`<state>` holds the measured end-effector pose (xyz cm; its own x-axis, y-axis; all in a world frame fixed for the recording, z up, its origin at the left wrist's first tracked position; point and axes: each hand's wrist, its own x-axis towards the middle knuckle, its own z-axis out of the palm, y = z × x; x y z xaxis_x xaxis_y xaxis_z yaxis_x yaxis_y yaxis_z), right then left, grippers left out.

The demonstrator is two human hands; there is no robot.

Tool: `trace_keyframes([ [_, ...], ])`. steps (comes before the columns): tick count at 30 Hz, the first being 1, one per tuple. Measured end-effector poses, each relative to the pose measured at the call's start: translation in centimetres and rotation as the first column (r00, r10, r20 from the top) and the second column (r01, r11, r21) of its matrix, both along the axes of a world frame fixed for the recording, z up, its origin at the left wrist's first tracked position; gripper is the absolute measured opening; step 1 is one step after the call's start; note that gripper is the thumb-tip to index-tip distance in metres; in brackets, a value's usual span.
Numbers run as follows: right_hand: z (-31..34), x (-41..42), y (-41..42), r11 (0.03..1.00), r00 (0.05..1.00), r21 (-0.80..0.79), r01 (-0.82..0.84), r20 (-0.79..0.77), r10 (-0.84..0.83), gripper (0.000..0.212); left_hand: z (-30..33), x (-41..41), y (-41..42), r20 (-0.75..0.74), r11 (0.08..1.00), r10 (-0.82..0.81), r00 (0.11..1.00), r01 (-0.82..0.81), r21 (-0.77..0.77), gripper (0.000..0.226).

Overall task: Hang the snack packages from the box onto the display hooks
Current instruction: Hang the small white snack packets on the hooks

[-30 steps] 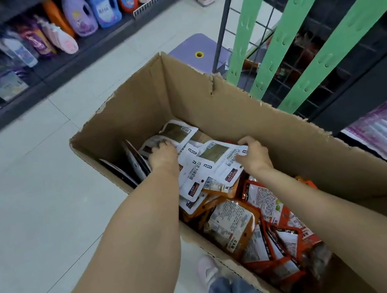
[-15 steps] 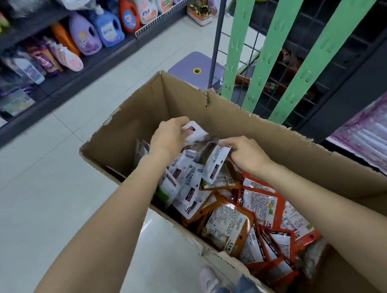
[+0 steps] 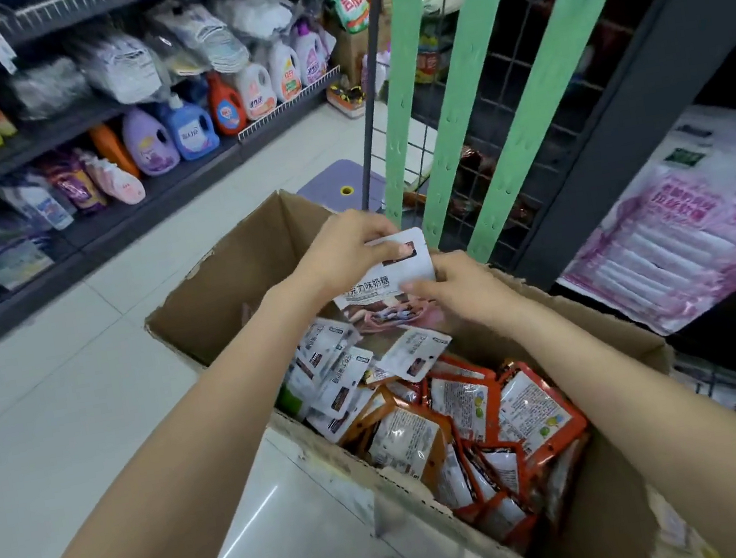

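Note:
An open cardboard box (image 3: 216, 301) stands on the floor in front of me, holding several white snack packages (image 3: 336, 369) at its far end and several orange ones (image 3: 495, 408) nearer me. Above the box both hands hold one white snack package (image 3: 396, 274) with a clear lower part. My left hand (image 3: 347, 248) grips its top left edge and my right hand (image 3: 458, 289) pinches its right side. Green display strips (image 3: 456, 112) with hook notches hang on a wire grid just beyond the box.
Dark shelves on the left carry detergent bottles (image 3: 186, 129) and bagged goods. A purple stool (image 3: 338, 187) stands behind the box. On the right a dark upright post (image 3: 617, 107) and pink packaged goods (image 3: 693, 230) sit close to the box. Pale tiled floor lies to the left.
Both hands have come up out of the box with one white package held between them. The camera has tilted upward, showing more of the shelves and green strips.

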<state>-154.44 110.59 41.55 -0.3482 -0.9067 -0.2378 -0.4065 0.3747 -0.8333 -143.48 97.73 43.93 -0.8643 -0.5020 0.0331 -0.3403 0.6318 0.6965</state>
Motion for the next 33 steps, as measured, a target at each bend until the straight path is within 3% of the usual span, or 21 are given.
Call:
trace_keyframes([
  [3, 2.3, -1.3, 2.0, 0.977, 0.984, -0.115, 0.179, 0.032, -0.176, 0.02, 2.4, -1.6, 1.3, -0.065, 0.997, 0.068, 0.996, -0.07, -0.034, 0.022],
  [6, 5.0, -3.2, 4.8, 0.938, 0.958, -0.2, 0.283, 0.113, -0.265, 0.012, 5.5, -3.8, 3.1, -0.038, 0.978, 0.066, 0.997, -0.072, -0.195, 0.03],
  [8, 7.0, -4.7, 7.3, 0.895, 0.932, -0.263, 0.36, 0.143, -0.333, 0.01, 7.6, -5.5, 4.9, -0.15, 0.988, 0.042, 0.988, -0.063, -0.142, 0.033],
  [11, 10.2, -6.9, 11.9, 0.821, 0.889, -0.344, 0.457, 0.19, -0.416, 0.008, 10.6, -8.3, 8.7, -0.296, 0.999, -0.005, 0.955, -0.007, -0.041, 0.014],
  [17, 15.8, -10.5, 24.2, 0.589, 0.76, -0.493, 0.64, 0.296, -0.579, 0.015, 15.2, -14.9, 20.4, -0.468, 0.965, -0.238, 0.851, 0.261, -0.016, 0.008],
  [20, 18.0, -11.9, 31.2, 0.495, 0.72, -0.564, 0.661, 0.293, -0.629, 0.01, 16.9, -18.1, 27.3, -0.518, 0.932, -0.281, 0.808, 0.359, 0.055, 0.016],
  [27, 21.4, -15.4, 47.0, 0.267, 0.596, -0.661, 0.701, 0.338, -0.729, 0.007, 20.1, -24.1, 44.2, -0.566, 0.868, -0.392, 0.725, 0.495, 0.033, 0.002],
  [33, 22.3, -18.6, 58.0, 0.21, 0.545, -0.7, 0.682, 0.296, -0.784, 0.01, 21.3, -28.6, 55.8, -0.587, 0.848, -0.393, 0.707, 0.526, 0.065, 0.011],
])
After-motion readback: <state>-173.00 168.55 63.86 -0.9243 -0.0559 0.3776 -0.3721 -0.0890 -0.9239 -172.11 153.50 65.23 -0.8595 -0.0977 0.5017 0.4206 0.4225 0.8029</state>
